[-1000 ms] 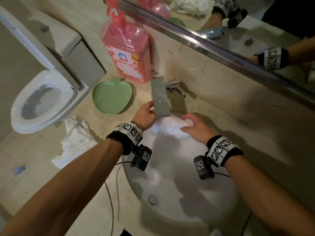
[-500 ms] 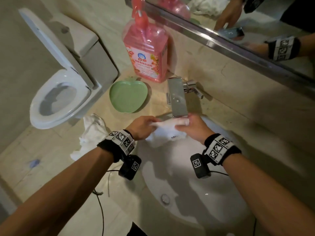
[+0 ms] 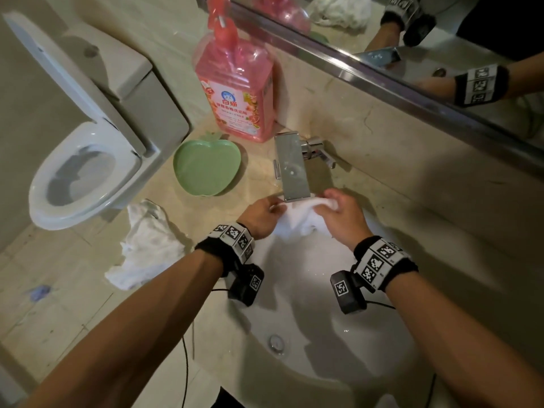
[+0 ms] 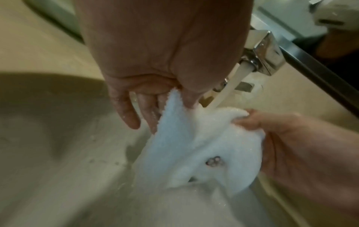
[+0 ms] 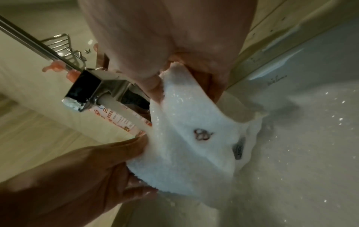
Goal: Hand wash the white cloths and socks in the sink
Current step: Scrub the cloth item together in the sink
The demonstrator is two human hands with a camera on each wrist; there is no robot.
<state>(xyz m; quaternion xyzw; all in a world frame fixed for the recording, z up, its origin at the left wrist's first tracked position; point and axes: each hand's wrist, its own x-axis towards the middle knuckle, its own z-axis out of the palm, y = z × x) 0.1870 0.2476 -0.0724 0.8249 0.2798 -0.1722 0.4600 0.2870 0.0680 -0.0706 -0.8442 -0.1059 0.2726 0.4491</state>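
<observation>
A white sock [image 3: 300,220] [image 4: 198,147] [image 5: 186,147] with a small dark emblem hangs stretched between both hands under the steel tap [image 3: 291,167]. Water runs from the spout [image 4: 219,98] onto its upper edge. My left hand [image 3: 262,214] [image 4: 155,107] pinches the sock's left edge between thumb and fingers. My right hand [image 3: 338,213] [image 5: 174,76] grips its right end. Both hands hover over the back of the white sink [image 3: 323,334]. A crumpled white cloth [image 3: 147,245] lies on the counter to the left of the sink.
A pink detergent bottle [image 3: 238,89] stands behind a green apple-shaped dish [image 3: 206,169] on the counter. A toilet [image 3: 82,160] with its lid up is at the left. A mirror [image 3: 412,39] runs along the wall behind the tap. The sink drain [image 3: 276,342] is near me.
The hands have drawn the sock up from the basin to just under the spout. The sock is now pulled taut between them.
</observation>
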